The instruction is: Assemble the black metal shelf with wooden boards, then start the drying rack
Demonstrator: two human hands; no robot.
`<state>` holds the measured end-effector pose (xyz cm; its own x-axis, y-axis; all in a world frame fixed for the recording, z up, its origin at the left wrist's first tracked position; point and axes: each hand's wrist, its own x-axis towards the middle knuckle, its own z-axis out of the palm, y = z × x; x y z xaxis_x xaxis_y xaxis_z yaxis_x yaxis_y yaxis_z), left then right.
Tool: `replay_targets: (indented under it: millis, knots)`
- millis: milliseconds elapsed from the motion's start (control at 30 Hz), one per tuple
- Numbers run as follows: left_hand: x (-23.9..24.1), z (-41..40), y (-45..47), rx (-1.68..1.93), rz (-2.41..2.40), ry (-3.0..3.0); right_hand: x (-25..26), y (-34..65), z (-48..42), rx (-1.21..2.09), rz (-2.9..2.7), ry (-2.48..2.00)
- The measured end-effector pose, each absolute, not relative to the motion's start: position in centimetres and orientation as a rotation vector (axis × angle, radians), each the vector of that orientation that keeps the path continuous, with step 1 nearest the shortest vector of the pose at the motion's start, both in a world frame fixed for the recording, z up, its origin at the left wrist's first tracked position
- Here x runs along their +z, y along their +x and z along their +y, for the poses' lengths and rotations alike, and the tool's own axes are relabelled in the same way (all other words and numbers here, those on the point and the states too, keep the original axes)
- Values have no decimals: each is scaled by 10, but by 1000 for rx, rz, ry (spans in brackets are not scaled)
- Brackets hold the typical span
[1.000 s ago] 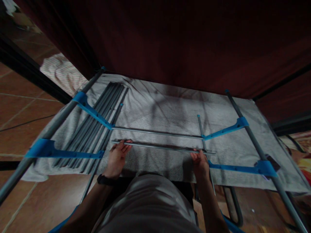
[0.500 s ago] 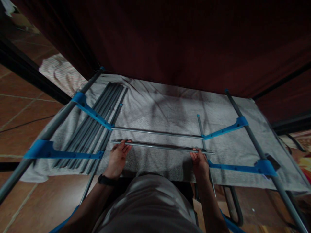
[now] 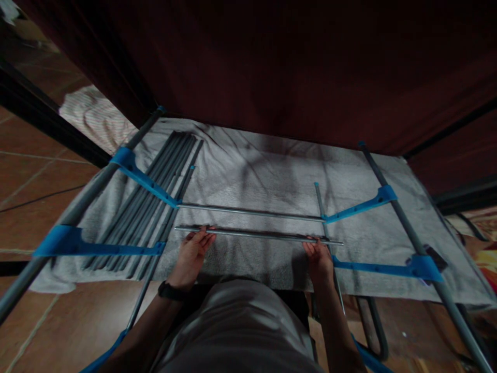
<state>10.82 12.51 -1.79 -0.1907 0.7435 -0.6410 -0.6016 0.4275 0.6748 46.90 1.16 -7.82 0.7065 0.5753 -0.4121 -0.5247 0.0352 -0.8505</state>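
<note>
A thin metal rod [image 3: 256, 235] runs level between my two hands, above the grey blanket. My left hand [image 3: 196, 248] pinches it near its left end, which sticks out beyond the fingers. Closed on it toward the right end is my right hand [image 3: 318, 254], and that end lies over the right-hand thin tube. Just beyond, a second metal rod [image 3: 248, 212] joins the blue brackets on both sides. The upper left blue bracket [image 3: 149, 184] and lower left blue bracket [image 3: 112, 249] clip to a thick grey pole. On the right sit another blue bracket [image 3: 359, 204] and a lower one [image 3: 376, 267].
Several loose grey tubes [image 3: 155, 186] lie side by side at the left on the blanket [image 3: 272, 171]. A dark phone-like object [image 3: 437, 258] rests by the right pole [image 3: 406, 223]. Dark red fabric [image 3: 279, 62] hangs behind. Tiled floor [image 3: 31, 171] shows at left.
My left hand has shifted slightly to the right along the rod. The rod's left end has moved a little to the left. My right hand stays nearly in place.
</note>
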Motion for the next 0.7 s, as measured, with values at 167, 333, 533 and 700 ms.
replay_targets:
  millis: [167, 333, 533, 700]
  knots:
    - [-15, 126, 105, 1274, 1281, 123, -81, 470, 10, 862, -64, -1254]
    - [-13, 126, 102, 1309, 1277, 131, -83, 469, 9, 830, -53, -1272]
    - [-11, 126, 104, 1296, 1262, 150, -83, 467, 10, 808, -25, -1257]
    - [-15, 124, 108, 1252, 1264, 137, -85, 468, 9, 815, -48, -1272]
